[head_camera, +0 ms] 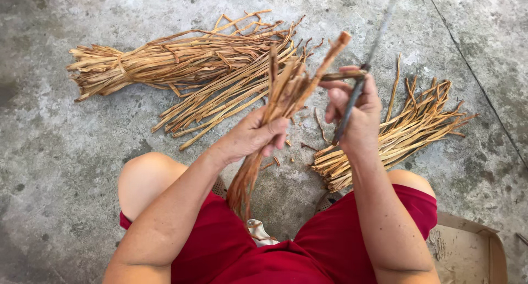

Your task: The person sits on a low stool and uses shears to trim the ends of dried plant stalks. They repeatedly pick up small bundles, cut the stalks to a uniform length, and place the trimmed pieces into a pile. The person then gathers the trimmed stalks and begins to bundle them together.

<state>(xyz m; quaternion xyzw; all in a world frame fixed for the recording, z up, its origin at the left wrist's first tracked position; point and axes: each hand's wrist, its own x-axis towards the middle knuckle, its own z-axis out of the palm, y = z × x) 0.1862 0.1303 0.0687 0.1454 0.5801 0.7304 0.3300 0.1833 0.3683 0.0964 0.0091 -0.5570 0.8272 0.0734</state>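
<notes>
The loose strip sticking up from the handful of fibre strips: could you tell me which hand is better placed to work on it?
Probably the right hand: it holds the knife and already pinches that strip, while the left hand grips the bunch.

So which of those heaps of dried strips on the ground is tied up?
The bundle at upper left: a strip is wound around it near its left end. The pile beside it and the pile at right lie loose.
</notes>
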